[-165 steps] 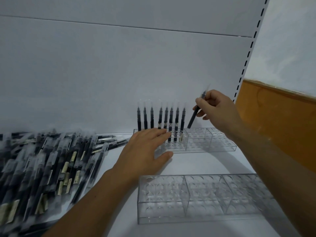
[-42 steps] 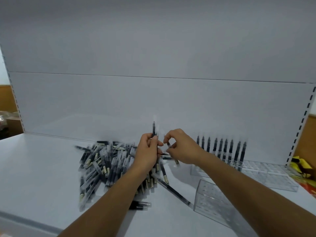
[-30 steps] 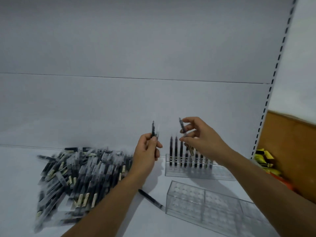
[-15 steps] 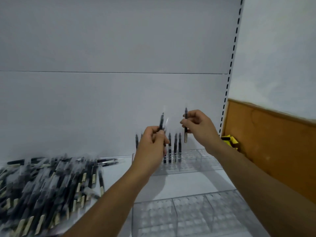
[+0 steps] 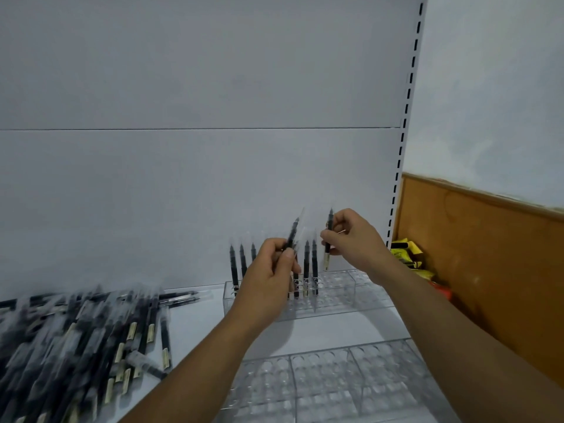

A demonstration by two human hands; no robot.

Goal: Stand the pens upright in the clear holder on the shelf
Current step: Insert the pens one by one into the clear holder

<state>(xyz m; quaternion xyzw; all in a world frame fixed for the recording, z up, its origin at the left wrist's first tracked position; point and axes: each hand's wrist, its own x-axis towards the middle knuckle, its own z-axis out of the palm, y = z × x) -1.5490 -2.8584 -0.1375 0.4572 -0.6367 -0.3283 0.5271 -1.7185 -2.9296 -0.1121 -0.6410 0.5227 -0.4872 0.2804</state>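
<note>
Labels: each pen carries a pale strip near one end; the print is too small and blurred to read. No brand legible anywhere.

Right hand (image 5: 351, 239): grip narrow, thumb and fingertips pinching the single pen (image 5: 327, 244) at mid-barrel. Long axis close to vertical, dark end up, pale-strip end down. It hangs over the far clear holder (image 5: 351, 297), just right of the standing row (image 5: 306, 264); whether its lower end touches the holder cannot be told.

Left hand (image 5: 268, 282): grip closed round a spare pen (image 5: 292, 235) (possibly more than one, count unclear). Long axis tilted, upper end leaning right.

Standing row: upright in the holder's left part, dark ends up; the left hand hides the middle ones.

The holder sits far on the shelf (image 5: 335, 328) against the back panel. A second clear holder (image 5: 335, 377) lies near. The loose pen pile (image 5: 91, 340) lies left, mostly pointing near-to-far. Yellow packets (image 5: 409, 254) lie right, beyond the shelf.
</note>
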